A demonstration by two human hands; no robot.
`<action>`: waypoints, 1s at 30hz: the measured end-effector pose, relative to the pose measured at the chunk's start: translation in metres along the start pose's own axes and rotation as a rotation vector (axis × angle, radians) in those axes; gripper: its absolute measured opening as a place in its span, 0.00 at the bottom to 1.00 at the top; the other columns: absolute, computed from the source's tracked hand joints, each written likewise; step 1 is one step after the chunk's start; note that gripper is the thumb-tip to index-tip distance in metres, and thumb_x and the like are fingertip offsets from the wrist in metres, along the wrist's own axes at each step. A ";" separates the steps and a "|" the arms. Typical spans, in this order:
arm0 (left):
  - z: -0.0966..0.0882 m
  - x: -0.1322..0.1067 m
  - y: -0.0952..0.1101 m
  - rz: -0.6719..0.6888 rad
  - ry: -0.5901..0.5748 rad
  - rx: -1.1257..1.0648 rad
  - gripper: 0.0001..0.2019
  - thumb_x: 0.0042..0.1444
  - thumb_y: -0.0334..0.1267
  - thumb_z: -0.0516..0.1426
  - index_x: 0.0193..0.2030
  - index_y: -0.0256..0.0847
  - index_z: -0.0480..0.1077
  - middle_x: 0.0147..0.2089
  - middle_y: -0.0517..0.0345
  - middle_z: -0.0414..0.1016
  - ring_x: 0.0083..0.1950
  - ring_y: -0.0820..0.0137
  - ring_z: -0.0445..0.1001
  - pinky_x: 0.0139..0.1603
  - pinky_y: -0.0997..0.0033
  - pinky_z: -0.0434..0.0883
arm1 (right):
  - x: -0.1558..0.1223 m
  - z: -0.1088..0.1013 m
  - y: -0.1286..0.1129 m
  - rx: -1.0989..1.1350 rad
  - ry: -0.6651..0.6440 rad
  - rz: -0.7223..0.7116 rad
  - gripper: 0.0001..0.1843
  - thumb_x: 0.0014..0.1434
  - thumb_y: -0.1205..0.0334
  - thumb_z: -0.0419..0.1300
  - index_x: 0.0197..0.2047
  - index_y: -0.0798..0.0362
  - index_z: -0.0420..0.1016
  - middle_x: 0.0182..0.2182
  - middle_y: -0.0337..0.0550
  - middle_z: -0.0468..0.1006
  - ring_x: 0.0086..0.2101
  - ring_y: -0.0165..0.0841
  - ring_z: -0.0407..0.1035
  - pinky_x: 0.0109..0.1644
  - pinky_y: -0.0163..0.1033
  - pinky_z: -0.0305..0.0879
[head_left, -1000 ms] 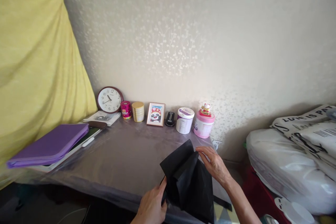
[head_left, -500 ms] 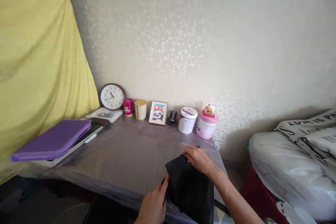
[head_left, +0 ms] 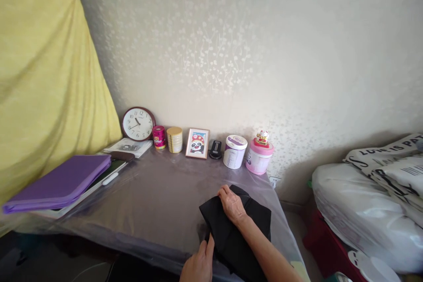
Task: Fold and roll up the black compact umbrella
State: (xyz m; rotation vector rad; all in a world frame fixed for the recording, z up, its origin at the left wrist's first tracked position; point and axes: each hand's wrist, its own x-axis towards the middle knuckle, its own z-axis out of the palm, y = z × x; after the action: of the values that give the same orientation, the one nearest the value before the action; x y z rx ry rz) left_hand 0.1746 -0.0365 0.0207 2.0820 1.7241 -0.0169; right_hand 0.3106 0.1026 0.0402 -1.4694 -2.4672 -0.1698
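A black umbrella [head_left: 243,240], its cloth panels loosely folded, lies slanted over the near right part of the table. My right hand [head_left: 231,205] rests across it, fingers curled over the cloth near its upper left edge. At the lower left edge, my left hand [head_left: 200,262] grips the umbrella, with thumb and forefinger against the cloth. Whatever the left hand's other fingers wrap round is hidden. The umbrella's lower end passes behind my right forearm.
Along the wall stand a clock [head_left: 139,123], a magenta tin [head_left: 159,137], a yellow-lidded jar [head_left: 175,140], a panda picture frame [head_left: 197,143], a black object [head_left: 216,150], a white tub [head_left: 235,152] and a pink tub [head_left: 259,158] with a cat figurine. A purple folder [head_left: 59,180] lies left.
My right hand has shifted left and slightly down across the umbrella, taking cloth with it. The panels now spread wider toward the upper right. My left hand stays near the lower edge.
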 end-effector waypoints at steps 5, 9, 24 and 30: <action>0.000 -0.005 -0.005 -0.030 0.011 -0.119 0.33 0.52 0.31 0.49 0.66 0.34 0.44 0.63 0.44 0.57 0.58 0.64 0.65 0.53 0.73 0.64 | -0.001 0.001 0.004 0.032 0.003 -0.015 0.11 0.64 0.68 0.44 0.40 0.51 0.67 0.41 0.42 0.70 0.34 0.27 0.68 0.36 0.29 0.62; -0.013 -0.005 -0.004 0.026 0.043 -0.118 0.40 0.50 0.32 0.51 0.67 0.45 0.34 0.60 0.48 0.59 0.52 0.66 0.70 0.48 0.72 0.67 | -0.001 0.002 0.005 0.050 0.005 -0.015 0.11 0.64 0.67 0.44 0.40 0.50 0.67 0.42 0.41 0.69 0.34 0.26 0.69 0.35 0.28 0.61; -0.014 0.008 0.013 0.140 0.108 -0.023 0.41 0.49 0.24 0.49 0.66 0.53 0.34 0.70 0.58 0.19 0.54 0.65 0.67 0.52 0.67 0.66 | 0.000 0.000 0.005 0.080 0.019 0.002 0.12 0.64 0.66 0.44 0.40 0.50 0.69 0.43 0.42 0.70 0.32 0.26 0.69 0.34 0.29 0.62; -0.011 0.011 0.013 0.122 0.061 0.061 0.43 0.45 0.20 0.45 0.66 0.51 0.30 0.70 0.60 0.29 0.51 0.65 0.68 0.49 0.68 0.68 | -0.017 -0.008 -0.004 0.232 0.054 -0.041 0.13 0.66 0.62 0.43 0.40 0.51 0.68 0.40 0.42 0.72 0.36 0.28 0.69 0.39 0.31 0.64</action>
State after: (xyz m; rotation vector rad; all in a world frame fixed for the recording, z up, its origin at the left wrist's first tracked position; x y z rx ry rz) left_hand 0.1860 -0.0239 0.0315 2.2499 1.6475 0.0312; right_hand 0.3158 0.0847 0.0435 -1.3016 -2.3826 0.0664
